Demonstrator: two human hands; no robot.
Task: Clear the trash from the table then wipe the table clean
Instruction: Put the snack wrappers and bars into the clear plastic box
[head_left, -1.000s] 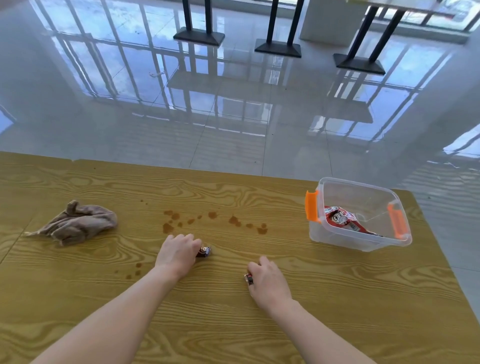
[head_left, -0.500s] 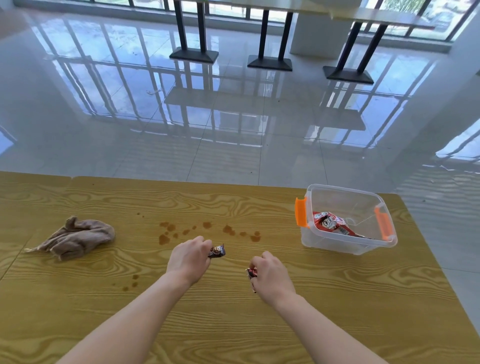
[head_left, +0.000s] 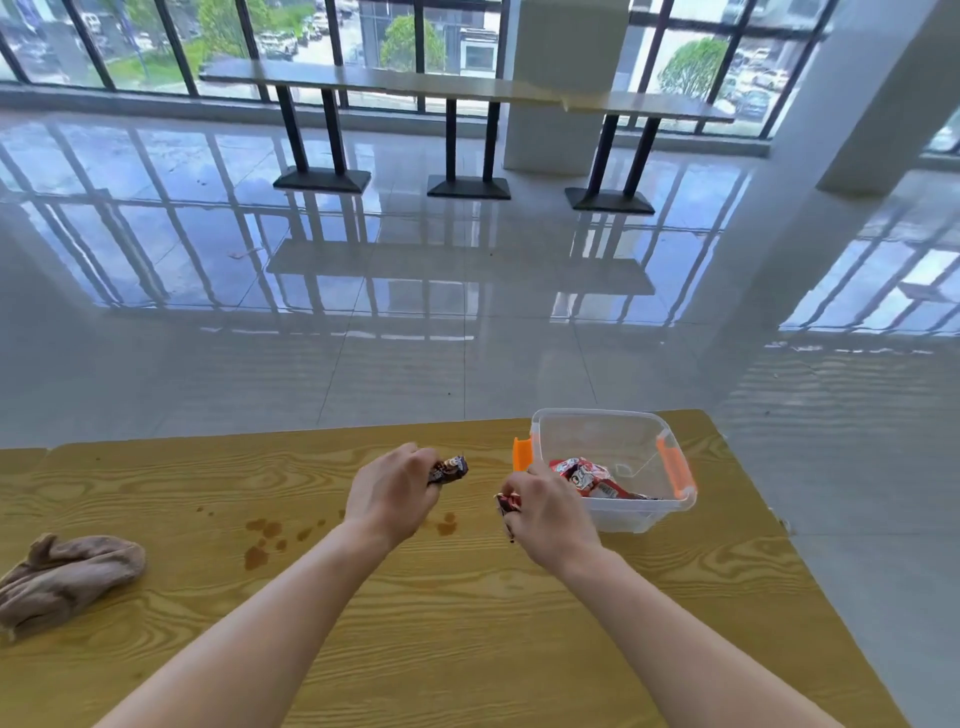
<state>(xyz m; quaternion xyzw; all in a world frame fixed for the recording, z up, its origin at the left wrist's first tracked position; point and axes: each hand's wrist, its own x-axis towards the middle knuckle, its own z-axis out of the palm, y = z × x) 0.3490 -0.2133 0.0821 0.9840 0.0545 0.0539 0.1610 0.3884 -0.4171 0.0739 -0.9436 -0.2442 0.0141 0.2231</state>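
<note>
My left hand (head_left: 392, 493) is closed around a small dark candy wrapper (head_left: 450, 469), held above the wooden table (head_left: 467, 649). My right hand (head_left: 550, 512) grips a second small red-and-dark wrapper (head_left: 507, 505), just left of a clear plastic bin (head_left: 631, 512) with orange latches. A red snack packet (head_left: 584, 475) lies inside the bin. Brown spill spots (head_left: 265, 538) mark the table in front of my left forearm. A crumpled beige cloth (head_left: 67, 574) rests at the table's left side.
The table's far edge runs just behind the bin, and its right edge drops to a glossy tiled floor (head_left: 467, 322). A long counter on black pedestal legs (head_left: 467, 88) stands far off by the windows.
Both hands have lifted their wrappers off the table and moved right toward the bin. The camera has tilted up, showing more of the room.
</note>
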